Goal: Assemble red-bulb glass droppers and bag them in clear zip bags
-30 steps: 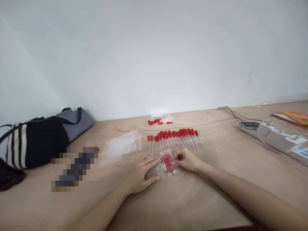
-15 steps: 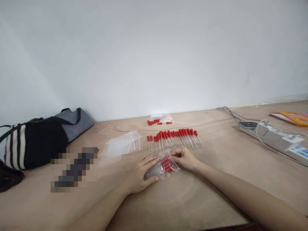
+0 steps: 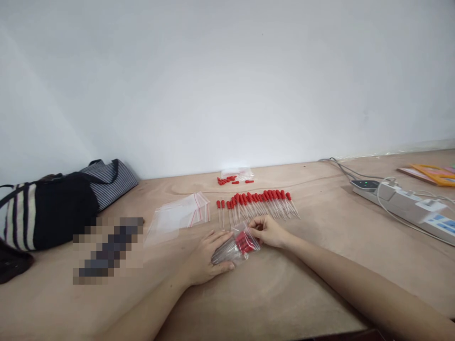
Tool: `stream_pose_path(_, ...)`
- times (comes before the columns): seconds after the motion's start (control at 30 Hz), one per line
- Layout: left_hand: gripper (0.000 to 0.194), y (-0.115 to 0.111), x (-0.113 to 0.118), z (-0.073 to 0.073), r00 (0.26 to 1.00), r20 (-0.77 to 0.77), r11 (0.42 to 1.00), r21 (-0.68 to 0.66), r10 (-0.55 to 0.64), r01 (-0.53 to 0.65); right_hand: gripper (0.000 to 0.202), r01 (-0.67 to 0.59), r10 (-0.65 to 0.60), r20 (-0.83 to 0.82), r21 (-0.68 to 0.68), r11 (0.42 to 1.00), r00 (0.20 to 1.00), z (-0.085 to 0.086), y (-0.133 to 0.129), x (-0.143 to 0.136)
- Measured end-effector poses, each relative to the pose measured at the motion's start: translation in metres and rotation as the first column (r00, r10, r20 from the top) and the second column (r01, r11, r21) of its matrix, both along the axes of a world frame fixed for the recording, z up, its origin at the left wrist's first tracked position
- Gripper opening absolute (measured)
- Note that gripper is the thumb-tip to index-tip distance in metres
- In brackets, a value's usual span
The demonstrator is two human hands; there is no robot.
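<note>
A: How are the hands posed?
B: From my remote post, I see both forearms reaching in from the near side. My left hand (image 3: 209, 253) lies low, palm down; my right hand (image 3: 269, 232), bent at the wrist, meets it from the opposite side.

A: And the fingers?
B: On the left, I have them wide, thumb apart, around one end of a clear bag (image 3: 227, 249). On the right, I have them narrow, pinching the bag's right edge; how firmly, I cannot tell.

A: Where is the bag?
B: On the wood surface (image 3: 249, 303), between my hands, its bagged droppers (image 3: 244, 242) pointing their red tops toward the right one.

A: What about room?
B: Loose droppers (image 3: 261, 199) line up just beyond my right hand. Flat bags (image 3: 177, 213) lie beyond my left. A wide stretch of wood separates my right hand from the power strip (image 3: 408, 199), and another runs from the bag to the near edge.
</note>
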State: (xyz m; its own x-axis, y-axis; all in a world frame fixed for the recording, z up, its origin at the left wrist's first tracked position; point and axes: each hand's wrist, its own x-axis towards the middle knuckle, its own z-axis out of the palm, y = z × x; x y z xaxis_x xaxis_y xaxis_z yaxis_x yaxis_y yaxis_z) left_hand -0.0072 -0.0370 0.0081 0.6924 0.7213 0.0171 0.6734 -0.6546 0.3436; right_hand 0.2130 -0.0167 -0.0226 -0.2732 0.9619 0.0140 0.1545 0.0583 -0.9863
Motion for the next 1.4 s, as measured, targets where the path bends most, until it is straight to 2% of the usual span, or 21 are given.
stream_pose_path(0.1, 0.069, 0.0, 0.0, 0.0, 1.0, 0.019, 1.0, 0.003, 0.006, -0.006, 0.024, -0.014, 0.012, -0.032, -0.059, 0.998, 0.999, 0.001, 0.0, 0.002)
stream_pose_path(0.23, 0.071, 0.0, -0.001, 0.0, 0.999, 0.053, 1.0, 0.014, 0.011, -0.012, 0.027, 0.025, -0.027, -0.045, -0.035, 0.999, 0.999, -0.002, 0.0, 0.0)
stream_pose_path(0.37, 0.073, 0.001, -0.002, -0.001, 0.997, 0.078, 1.0, 0.012, 0.028, -0.029, 0.031, 0.003, -0.006, -0.081, -0.042, 0.999, 0.997, -0.003, -0.001, -0.002)
stream_pose_path(0.5, 0.073, 0.0, -0.002, 0.001, 0.995, 0.095, 0.999, -0.008, 0.036, -0.035, 0.031, 0.002, -0.003, -0.035, -0.032, 1.0, 0.999, 0.0, -0.002, -0.002)
stream_pose_path(0.77, 0.074, 0.001, -0.003, -0.001, 0.991, 0.122, 0.999, -0.018, 0.047, -0.046, 0.034, -0.185, 0.183, 0.032, 0.059, 0.981, 0.983, 0.0, -0.002, 0.003)
stream_pose_path(0.83, 0.074, 0.001, -0.004, -0.002, 0.991, 0.121, 0.998, -0.025, 0.056, -0.054, 0.033, -0.161, 0.158, 0.047, 0.063, 0.985, 0.986, -0.002, 0.0, 0.003)
stream_pose_path(1.03, 0.072, -0.001, -0.003, 0.003, 0.993, 0.111, 0.998, -0.04, 0.05, -0.046, 0.028, 0.051, -0.068, 0.167, 0.099, 0.994, 0.984, -0.005, 0.0, -0.003)
stream_pose_path(1.1, 0.069, -0.002, -0.003, 0.004, 0.995, 0.097, 0.999, -0.047, 0.02, -0.015, 0.03, 0.034, -0.06, 0.188, 0.138, 0.99, 0.98, -0.006, 0.0, -0.002)
stream_pose_path(1.2, 0.065, -0.002, -0.003, 0.004, 0.994, 0.099, 0.998, -0.049, -0.041, 0.046, 0.032, -0.088, 0.064, 0.164, 0.147, 0.985, 0.984, -0.005, 0.001, 0.003)
stream_pose_path(1.23, 0.063, -0.002, -0.003, 0.004, 0.992, 0.109, 0.997, -0.044, -0.063, 0.068, 0.029, -0.096, 0.073, 0.155, 0.146, 0.985, 0.985, -0.005, 0.001, 0.006)
stream_pose_path(1.33, 0.056, -0.001, -0.005, 0.002, 0.982, 0.142, 0.991, -0.024, -0.124, 0.129, 0.021, 0.024, -0.064, 0.197, 0.199, 0.98, 0.978, -0.003, 0.001, 0.014)
stream_pose_path(1.4, 0.052, 0.0, -0.007, 0.003, 0.977, 0.146, 0.987, -0.022, -0.153, 0.158, 0.022, 0.088, -0.147, 0.237, 0.242, 0.966, 0.96, -0.002, 0.002, 0.015)
